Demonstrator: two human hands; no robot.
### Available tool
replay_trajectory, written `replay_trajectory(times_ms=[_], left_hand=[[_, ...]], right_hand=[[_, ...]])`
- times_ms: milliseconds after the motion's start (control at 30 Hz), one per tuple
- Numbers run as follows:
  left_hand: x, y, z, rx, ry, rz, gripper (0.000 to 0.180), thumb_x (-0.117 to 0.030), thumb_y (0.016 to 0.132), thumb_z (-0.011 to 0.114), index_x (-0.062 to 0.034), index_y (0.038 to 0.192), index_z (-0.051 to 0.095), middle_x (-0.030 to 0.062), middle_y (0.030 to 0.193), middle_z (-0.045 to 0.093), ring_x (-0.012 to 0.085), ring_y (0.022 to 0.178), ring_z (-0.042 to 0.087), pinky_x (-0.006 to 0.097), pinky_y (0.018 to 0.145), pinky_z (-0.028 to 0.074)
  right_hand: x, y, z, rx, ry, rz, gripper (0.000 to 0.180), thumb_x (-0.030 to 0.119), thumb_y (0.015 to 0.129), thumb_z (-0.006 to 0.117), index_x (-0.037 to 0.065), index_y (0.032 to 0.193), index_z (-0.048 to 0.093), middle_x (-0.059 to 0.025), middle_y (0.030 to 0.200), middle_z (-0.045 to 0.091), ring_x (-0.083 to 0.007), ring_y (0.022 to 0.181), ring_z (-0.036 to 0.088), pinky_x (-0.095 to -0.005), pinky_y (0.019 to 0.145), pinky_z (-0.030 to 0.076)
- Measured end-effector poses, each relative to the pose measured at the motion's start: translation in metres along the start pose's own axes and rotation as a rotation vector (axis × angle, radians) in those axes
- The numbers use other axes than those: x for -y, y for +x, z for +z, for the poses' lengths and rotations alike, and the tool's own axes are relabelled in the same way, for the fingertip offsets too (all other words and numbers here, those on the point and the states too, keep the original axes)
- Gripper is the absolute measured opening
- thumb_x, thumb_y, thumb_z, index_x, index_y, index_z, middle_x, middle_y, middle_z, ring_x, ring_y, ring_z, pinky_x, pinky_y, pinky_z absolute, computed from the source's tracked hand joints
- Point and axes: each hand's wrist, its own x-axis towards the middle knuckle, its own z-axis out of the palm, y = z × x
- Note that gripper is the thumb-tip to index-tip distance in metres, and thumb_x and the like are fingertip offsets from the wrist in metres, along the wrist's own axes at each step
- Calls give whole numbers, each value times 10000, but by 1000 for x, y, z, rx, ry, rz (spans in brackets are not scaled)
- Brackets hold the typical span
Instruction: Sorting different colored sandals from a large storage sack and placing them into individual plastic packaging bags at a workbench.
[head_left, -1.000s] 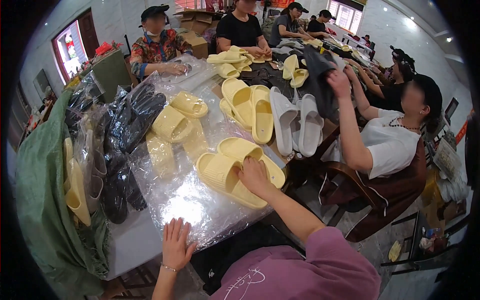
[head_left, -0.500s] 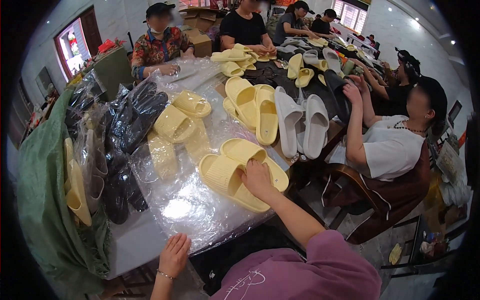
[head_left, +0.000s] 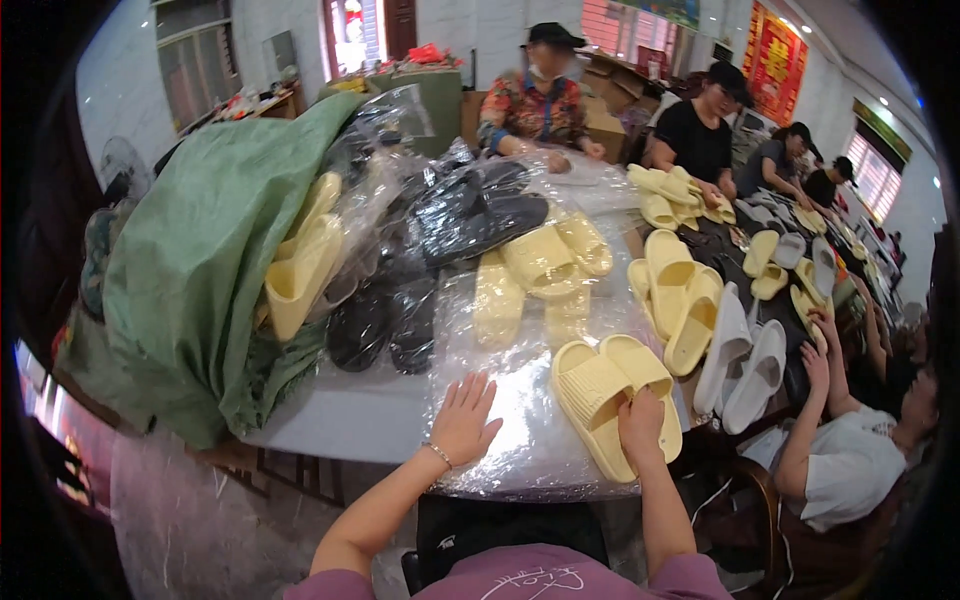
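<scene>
My right hand (head_left: 640, 425) grips a pair of pale yellow slippers (head_left: 590, 385) at their inner edges, with its fingertips partly hidden by the straps. The pair lies side by side, toes away from me, on clear plastic bags (head_left: 510, 395) spread over the table. Flat on the near part of that plastic rests my left hand (head_left: 465, 420), its fingers spread and nothing in it. Beyond the hands, bagged yellow slippers (head_left: 540, 262) lie under shiny film, beside bagged black slippers (head_left: 480, 215).
A green woven sack (head_left: 210, 270) with yellow slippers (head_left: 305, 260) at its mouth fills the table's left. To the right stand loose yellow slippers (head_left: 685, 300) and white slippers (head_left: 755, 375). Co-workers sit across and along the right side, one in a white shirt (head_left: 860, 465).
My view has swung left, so the table sits further right. My left hand has moved from the table's near edge onto the plastic. My right hand still grips the yellow pair.
</scene>
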Motion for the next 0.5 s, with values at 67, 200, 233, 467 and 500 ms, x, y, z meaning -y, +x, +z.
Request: replay_trajectory(times_ms=[67, 200, 233, 467, 500], left_hand=[[2, 3, 14, 76, 30, -52, 638, -401, 900, 473, 1, 1378, 344, 211, 1472, 271, 357, 1386, 203, 504, 1128, 122], [5, 1, 12, 92, 39, -81, 637, -387, 890, 475, -37, 1403, 336, 192, 1480, 269, 349, 1394, 176, 501, 1142, 64], [3, 3, 6, 167, 78, -57, 638, -399, 879, 485, -68, 1407, 345, 171, 1479, 284, 352, 1391, 181, 496, 1144, 67], [-3, 14, 4, 177, 283, -54, 721, -431, 818, 527, -59, 1407, 344, 202, 1498, 210, 388, 1400, 117, 491, 1140, 73], [0, 13, 5, 175, 285, -56, 721, -431, 818, 527, -59, 1407, 344, 202, 1498, 210, 388, 1400, 117, 491, 1140, 73]], right_hand=[[8, 2, -14, -61, 45, -55, 189, 150, 765, 598, -17, 847, 561, -184, 842, 574, -349, 825, 543, -448, 737, 400], [64, 0, -51, -184, 78, -433, 133, 95, 635, 590, 13, 738, 575, -180, 753, 547, -362, 740, 513, -459, 710, 409], [75, 1, -42, -287, 183, -465, 134, 103, 655, 585, 9, 749, 573, -165, 767, 553, -343, 776, 522, -444, 723, 408], [96, -16, 2, 65, 162, -523, 235, 236, 768, 613, 23, 859, 574, -112, 857, 567, -265, 841, 541, -387, 779, 391], [89, -17, 1, 129, 124, -503, 253, 259, 783, 615, 29, 880, 571, -104, 884, 567, -258, 859, 538, -379, 782, 386]])
